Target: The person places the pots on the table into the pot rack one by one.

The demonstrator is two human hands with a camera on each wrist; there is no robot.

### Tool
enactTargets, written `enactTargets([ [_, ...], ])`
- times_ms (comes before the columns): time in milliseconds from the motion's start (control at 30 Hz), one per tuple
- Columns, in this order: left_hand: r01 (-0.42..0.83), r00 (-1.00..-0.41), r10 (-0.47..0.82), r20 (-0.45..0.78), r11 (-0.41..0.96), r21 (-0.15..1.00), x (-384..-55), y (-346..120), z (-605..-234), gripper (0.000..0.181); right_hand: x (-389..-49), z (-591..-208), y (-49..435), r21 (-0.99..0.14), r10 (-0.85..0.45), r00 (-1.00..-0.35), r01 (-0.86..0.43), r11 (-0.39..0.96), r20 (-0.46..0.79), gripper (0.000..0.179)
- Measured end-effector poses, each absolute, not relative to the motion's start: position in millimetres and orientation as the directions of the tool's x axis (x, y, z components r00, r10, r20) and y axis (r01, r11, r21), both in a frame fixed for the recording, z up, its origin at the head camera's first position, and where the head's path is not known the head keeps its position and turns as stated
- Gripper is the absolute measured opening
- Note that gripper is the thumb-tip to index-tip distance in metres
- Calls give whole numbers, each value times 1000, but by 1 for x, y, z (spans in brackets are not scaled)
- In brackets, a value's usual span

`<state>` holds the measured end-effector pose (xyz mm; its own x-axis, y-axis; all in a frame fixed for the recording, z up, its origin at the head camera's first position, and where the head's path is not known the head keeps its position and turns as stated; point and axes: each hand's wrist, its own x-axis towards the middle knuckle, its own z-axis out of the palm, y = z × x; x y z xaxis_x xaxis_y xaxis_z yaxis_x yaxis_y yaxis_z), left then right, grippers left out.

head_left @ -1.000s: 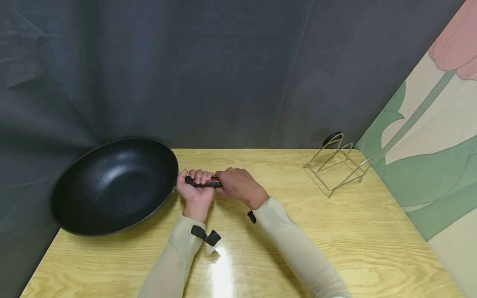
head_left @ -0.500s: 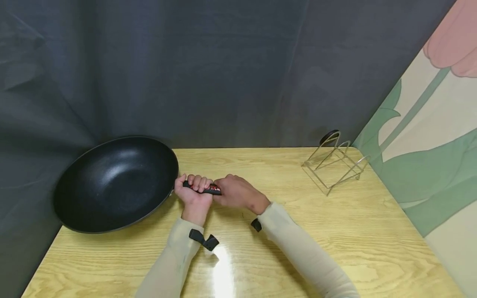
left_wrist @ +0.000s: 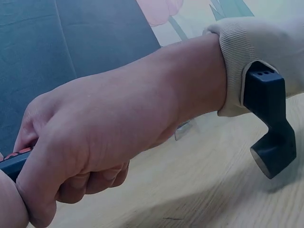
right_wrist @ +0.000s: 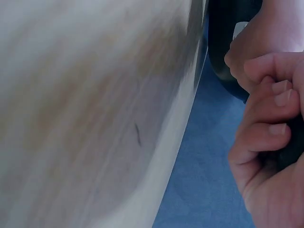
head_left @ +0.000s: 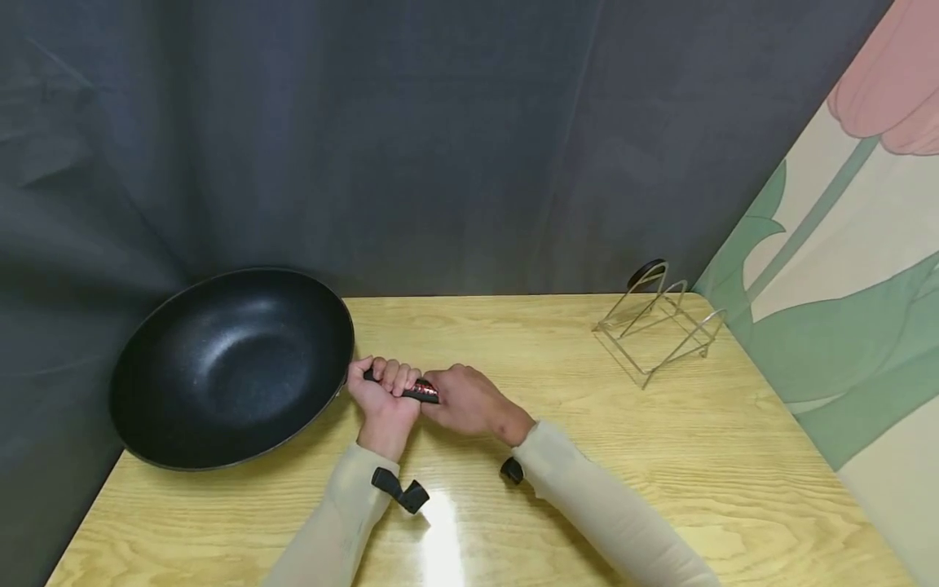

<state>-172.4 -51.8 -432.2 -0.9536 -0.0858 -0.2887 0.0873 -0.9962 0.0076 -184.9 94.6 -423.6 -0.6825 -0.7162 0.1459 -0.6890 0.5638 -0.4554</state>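
A large black wok (head_left: 249, 371) is at the left of the head view, its inside facing up and towards the camera. Its black handle (head_left: 424, 392) with a red pattern points right. My left hand (head_left: 383, 408) grips the handle close to the wok, fingers curled over the top. Farther out, my right hand (head_left: 469, 401) holds the handle's end, which its palm hides. In the right wrist view, the right hand's curled fingers (right_wrist: 268, 114) wrap the dark handle. The left wrist view shows mostly the back of the right hand (left_wrist: 109, 118), with the handle (left_wrist: 14, 164) at the edge.
A wire rack (head_left: 660, 326) stands on the wooden table (head_left: 734, 456) at the back right, with a black round piece (head_left: 647, 274) at its back. A dark curtain (head_left: 455, 147) hangs behind, and a flower-patterned cloth (head_left: 858, 326) covers the right side.
Both hands and the handle have come lower in the head view, towards the person. The wok has shifted slightly right and turned a little. Both grips stay the same.
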Motion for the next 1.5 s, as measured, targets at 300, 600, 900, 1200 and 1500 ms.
enactTargets([
  [300, 77, -961, -93, -262, -995, 70, -168, -44, -432, 36, -176, -427, 102, -499, -687, -701, -672, 547, 191, 22],
  [600, 68, -963, -96, -253, -991, 118, -156, -41, -432, 41, -160, -436, 104, -515, -660, -705, -679, 523, 259, 23],
  [900, 54, -974, -88, -207, -985, 161, -147, -36, -420, 38, -145, -429, 107, -582, -619, -734, -643, 499, 280, 24],
  [1200, 15, -990, -59, -132, -950, 312, -136, -33, -397, 38, -128, -420, 107, -730, -552, -791, -539, 420, 265, 16],
  [1500, -47, -997, 11, -79, -877, 478, -127, -18, -373, 36, -108, -416, 111, -880, -389, -889, -369, 298, 241, 15],
])
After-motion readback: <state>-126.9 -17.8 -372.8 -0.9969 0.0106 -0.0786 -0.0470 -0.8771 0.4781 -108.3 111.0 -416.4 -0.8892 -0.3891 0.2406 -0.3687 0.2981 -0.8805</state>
